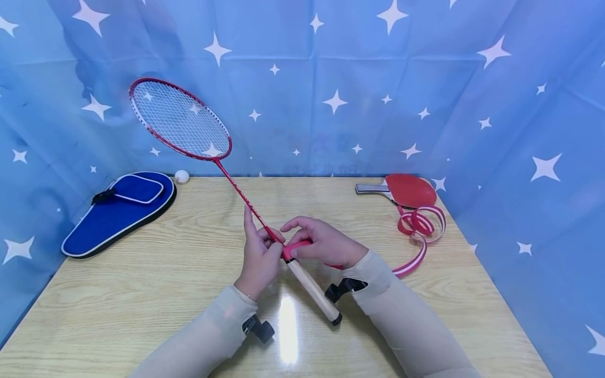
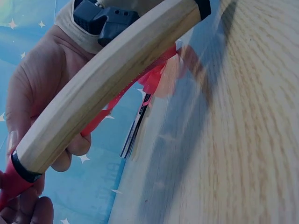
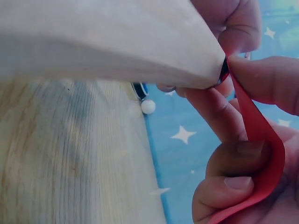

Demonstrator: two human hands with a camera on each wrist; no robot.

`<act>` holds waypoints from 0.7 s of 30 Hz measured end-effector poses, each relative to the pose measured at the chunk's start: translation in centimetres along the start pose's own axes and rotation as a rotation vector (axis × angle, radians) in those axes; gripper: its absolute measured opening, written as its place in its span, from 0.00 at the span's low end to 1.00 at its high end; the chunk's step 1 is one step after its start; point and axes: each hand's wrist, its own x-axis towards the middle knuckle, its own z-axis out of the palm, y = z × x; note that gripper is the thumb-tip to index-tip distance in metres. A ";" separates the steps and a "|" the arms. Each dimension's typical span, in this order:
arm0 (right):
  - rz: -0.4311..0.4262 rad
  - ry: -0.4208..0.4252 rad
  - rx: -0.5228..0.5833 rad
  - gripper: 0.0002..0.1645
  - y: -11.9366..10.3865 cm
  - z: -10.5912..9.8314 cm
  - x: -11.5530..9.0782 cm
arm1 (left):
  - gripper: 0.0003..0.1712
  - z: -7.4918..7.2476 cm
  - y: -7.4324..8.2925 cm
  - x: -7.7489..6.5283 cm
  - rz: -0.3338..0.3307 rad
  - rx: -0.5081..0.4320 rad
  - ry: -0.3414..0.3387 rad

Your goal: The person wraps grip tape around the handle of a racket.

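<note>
The left hand (image 1: 260,257) grips the racket (image 1: 233,185), perhaps to keep it still, while the right hand (image 1: 331,242) pinches the red tape (image 3: 254,119).

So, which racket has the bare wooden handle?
The strung racket, held in the left hand; the other, the red paddle, lies on the table and has a striped handle.

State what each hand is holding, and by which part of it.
The left hand holds the badminton racket by its lower shaft, just above the handle; the right hand pinches red tape near the handle's top.
</note>
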 end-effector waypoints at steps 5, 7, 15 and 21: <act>0.016 0.030 -0.031 0.28 -0.3 0.0 -0.1 | 0.65 0.0 0.0 0.0 -0.007 -0.010 -0.015; 0.024 0.030 -0.038 0.28 -0.4 0.0 -0.2 | 0.65 0.0 0.0 -0.1 -0.019 -0.014 -0.020; 0.049 -0.013 -0.045 0.29 -0.3 -0.4 -0.1 | 0.65 0.0 0.0 -0.3 -0.024 -0.020 -0.030; 0.074 -0.006 -0.042 0.30 -0.3 -0.5 -0.2 | 0.65 -0.1 -0.3 -0.2 -0.014 -0.008 -0.025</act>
